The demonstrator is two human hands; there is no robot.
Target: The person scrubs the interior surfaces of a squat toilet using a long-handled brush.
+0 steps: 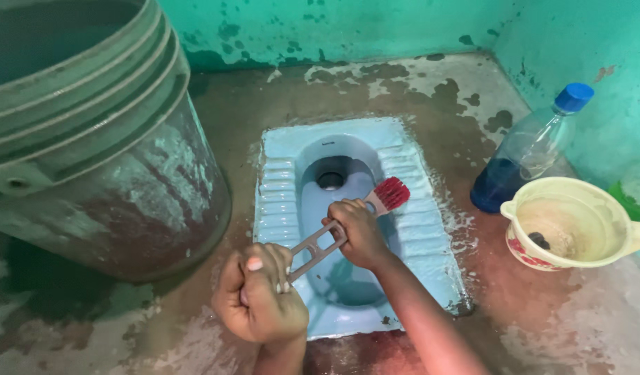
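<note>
A pale blue squat toilet pan (412, 229) is set into the wet concrete floor, with a dark drain hole (331, 180) near its far end. Both my hands grip one long-handled brush (320, 248) with red bristles (392, 192). My left hand (261, 294) is closed round the near end of the grey handle. My right hand (357, 231) grips the handle farther up, just behind the bristle head. The bristles rest on the right inner side of the pan, beside the ribbed footrest.
A large grey bucket (91, 139) stands at the left, close to the pan. At the right, a clear plastic bottle (525, 153) with a blue cap holds dark blue liquid, and a cream plastic mug (567, 226) stands beside it. Green walls (375, 24) close off the back and right.
</note>
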